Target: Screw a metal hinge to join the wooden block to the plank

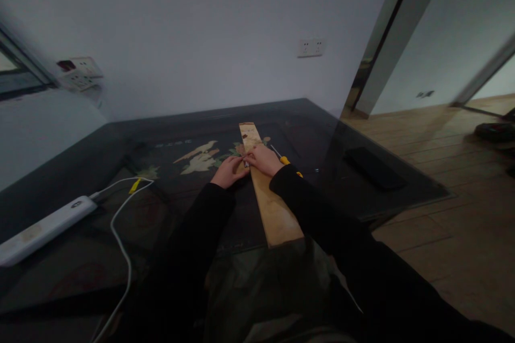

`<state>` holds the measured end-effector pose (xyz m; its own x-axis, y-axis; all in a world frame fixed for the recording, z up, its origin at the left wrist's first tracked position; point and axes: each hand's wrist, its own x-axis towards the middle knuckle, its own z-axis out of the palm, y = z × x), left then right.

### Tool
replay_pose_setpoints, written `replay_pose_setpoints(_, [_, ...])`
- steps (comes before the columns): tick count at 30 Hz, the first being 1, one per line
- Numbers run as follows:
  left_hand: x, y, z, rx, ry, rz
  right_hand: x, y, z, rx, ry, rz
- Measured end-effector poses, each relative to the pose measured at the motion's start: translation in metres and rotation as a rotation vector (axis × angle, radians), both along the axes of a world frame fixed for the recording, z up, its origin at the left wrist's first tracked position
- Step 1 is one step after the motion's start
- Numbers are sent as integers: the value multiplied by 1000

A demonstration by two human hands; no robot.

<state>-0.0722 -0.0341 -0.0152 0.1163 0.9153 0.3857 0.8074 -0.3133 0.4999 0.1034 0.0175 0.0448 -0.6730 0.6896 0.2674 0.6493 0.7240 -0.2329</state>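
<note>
1. While the head view looks down, the wooden board [277,217] lies lengthwise before you on the dark table [322,123], its near end by the table's front edge.
2. Your left hand [226,172] is at the board's left edge, your right hand [264,159] over its top; both have bent fingers, tips nearly meeting at a small shiny piece [247,164]. Whether either grips it, you cannot tell.
3. Uneven pressure from your hands could turn the board; a loose pinch could lose the piece beside it.
4. Right of the board, the yellow-handled screwdriver [285,161] lies near your right sleeve [298,187]; a sideways sweep could roll it away.
</note>
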Motion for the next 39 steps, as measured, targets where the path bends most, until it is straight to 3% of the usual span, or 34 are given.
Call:
replay_pose_setpoints(6, [-4,3,-4,-6,2,17,-2,9,-8,5,78,-67])
replay_pose_setpoints(16, [-11,8,-11,-27,134,69,-19,11,-12,73,18,-66])
replay_pose_setpoints(21, [-13,8,-11,-74,167,143,-20,11,-12,100,14,-74])
replay_pose_setpoints(25, [-12,4,-8,-101,106,283,-20,11,-13,111,29,-76])
replay_pose_setpoints(29, [-7,-2,4,-112,-193,353,-19,10,-13,109,47,-93])
replay_pose_setpoints(35, [6,-9,23,-330,-1048,288,-16,5,-12,93,50,-98])
replay_pose_setpoints(39, [15,-13,31,-431,-1326,324,-14,4,-13,68,44,-100])
